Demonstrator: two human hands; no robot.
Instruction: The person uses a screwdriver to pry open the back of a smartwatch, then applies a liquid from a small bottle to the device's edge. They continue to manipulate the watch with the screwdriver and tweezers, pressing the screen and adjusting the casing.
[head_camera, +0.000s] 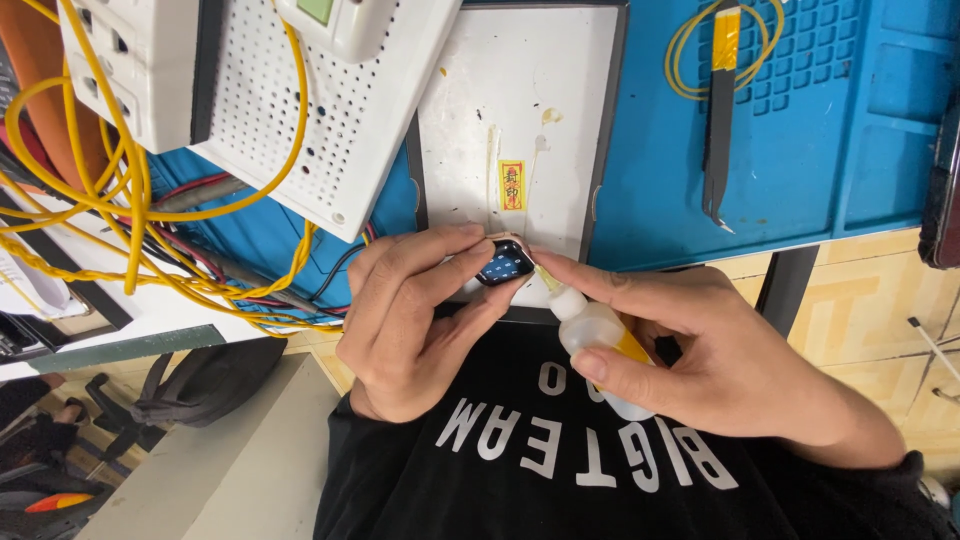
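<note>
I had the left hand (410, 320) pinched around a small dark smartwatch body (504, 264), thumb and fingers closed on its edges, holding it just over the near rim of the white work plate (520, 90). The right hand (700, 350) was clamped on a small translucent squeeze bottle (592, 335) with a yellow band, its thin nozzle laid against the right edge of the watch. The two hands met there, nearly touching at the watch.

As I judged it, the step in hand was running adhesive or some fluid along the seam of the watch casing. The next move would call for a light, even squeeze and a slow turn of the watch in the left fingers, so the bead follows the edge without spilling onto the screen.

The white plate showed old dried drips and a small yellow sticker (511, 184). It lay on a blue gridded mat (830, 130), where black tweezers (717, 140) with a yellow wrap rested beside a coil of yellow wire (690, 60), well apart from the hands. To the other side stood a white perforated box (300, 120) and a white power strip (130, 60), amid tangled yellow cables (120, 190). Beyond the surface's edge I could see a tiled floor (870, 300) and a dark bag (200, 385).
</note>
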